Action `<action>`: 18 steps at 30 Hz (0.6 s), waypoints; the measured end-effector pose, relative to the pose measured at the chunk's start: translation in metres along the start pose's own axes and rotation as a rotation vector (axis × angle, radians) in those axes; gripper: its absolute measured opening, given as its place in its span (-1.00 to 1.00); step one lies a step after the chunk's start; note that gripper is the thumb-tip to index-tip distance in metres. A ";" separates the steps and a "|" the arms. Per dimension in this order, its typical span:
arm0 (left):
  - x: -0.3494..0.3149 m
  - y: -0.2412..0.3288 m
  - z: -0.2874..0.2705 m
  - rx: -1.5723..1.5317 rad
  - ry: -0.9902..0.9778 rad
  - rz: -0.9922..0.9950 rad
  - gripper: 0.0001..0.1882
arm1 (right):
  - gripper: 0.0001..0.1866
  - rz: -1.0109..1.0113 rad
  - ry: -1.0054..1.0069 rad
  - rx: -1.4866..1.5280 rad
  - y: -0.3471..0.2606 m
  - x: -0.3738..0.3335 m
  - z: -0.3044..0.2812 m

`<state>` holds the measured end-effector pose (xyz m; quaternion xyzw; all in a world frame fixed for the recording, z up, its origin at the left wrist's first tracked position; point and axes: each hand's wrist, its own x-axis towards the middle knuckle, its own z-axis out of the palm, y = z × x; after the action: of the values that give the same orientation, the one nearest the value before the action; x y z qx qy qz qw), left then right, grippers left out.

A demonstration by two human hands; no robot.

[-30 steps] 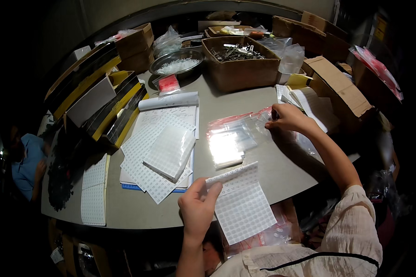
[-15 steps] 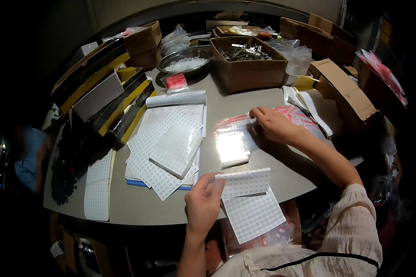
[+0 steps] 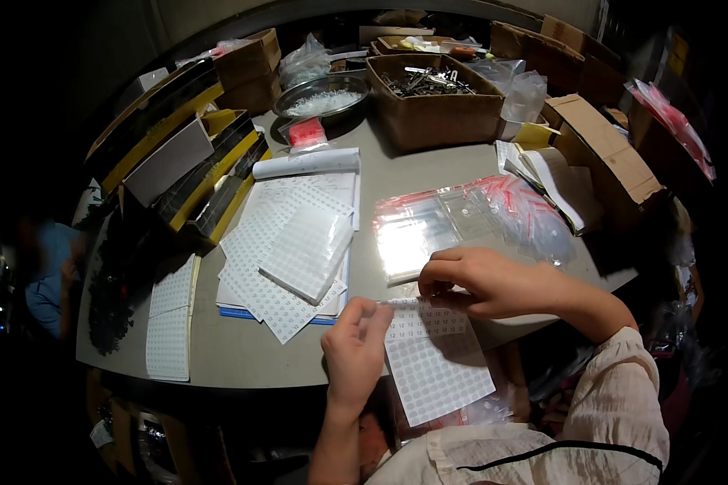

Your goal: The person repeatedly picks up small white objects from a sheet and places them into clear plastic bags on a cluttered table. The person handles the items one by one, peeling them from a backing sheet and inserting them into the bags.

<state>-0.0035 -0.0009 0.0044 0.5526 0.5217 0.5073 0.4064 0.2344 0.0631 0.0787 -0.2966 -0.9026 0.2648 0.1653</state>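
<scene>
My left hand [image 3: 354, 347] is closed on the left edge of a white sticker sheet [image 3: 443, 373] near the table's front edge. Small round stickers cover the sheet, printed on its upper flap and plain grey on the lower part. At the flap's upper edge, my right hand [image 3: 497, 284] has its fingers bent together; whatever lies between the fingertips is hidden. Just beyond it lies a stack of clear zip bags [image 3: 412, 234] with red strips, and more zip bags [image 3: 534, 214] fan out to the right.
Left of the bags, a clipboard [image 3: 234, 310] carries papers, loose sticker sheets [image 3: 279, 317] and a bagged stack of sheets [image 3: 307, 250]. Behind stand a metal bowl [image 3: 356, 113] of clear pieces and a cardboard box [image 3: 437, 121] of metal parts. Black-and-yellow boxes [image 3: 206, 182] flank the left.
My right hand has come from the zip bags down to the sticker sheet's upper edge. The upper flap now sits lower and flatter. My left hand has kept its hold.
</scene>
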 end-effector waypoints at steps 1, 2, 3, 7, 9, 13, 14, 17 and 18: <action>-0.001 0.001 0.001 0.004 0.007 0.002 -0.80 | -0.81 0.006 0.008 -0.043 -0.004 0.000 0.001; -0.001 0.002 0.000 0.008 0.015 0.003 -0.80 | -0.82 0.012 0.016 -0.085 -0.006 0.000 0.003; 0.000 0.003 0.002 0.017 0.011 0.004 -0.81 | -0.81 -0.011 0.049 -0.171 -0.005 -0.003 0.007; 0.000 0.007 0.003 0.026 0.012 0.001 -0.82 | -0.81 -0.114 0.163 -0.392 0.005 -0.010 0.025; -0.001 0.007 0.004 0.008 0.022 0.003 -0.82 | -0.80 -0.142 0.195 -0.442 0.003 -0.013 0.029; -0.001 0.009 0.005 -0.013 0.029 -0.010 -0.81 | -0.79 -0.239 0.195 -0.533 0.000 -0.024 0.035; 0.000 0.009 0.006 -0.012 0.027 -0.021 -0.80 | -0.79 -0.286 0.188 -0.554 0.001 -0.027 0.034; 0.000 0.007 0.004 0.009 0.012 -0.033 -0.80 | -0.78 -0.089 0.193 -0.344 -0.001 -0.024 0.010; -0.002 0.006 0.003 0.017 0.023 -0.033 -0.80 | -0.82 -0.050 0.194 -0.210 0.005 -0.007 -0.005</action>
<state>0.0002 -0.0031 0.0096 0.5416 0.5398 0.5023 0.4039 0.2441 0.0644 0.0786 -0.3139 -0.9121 0.1350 0.2263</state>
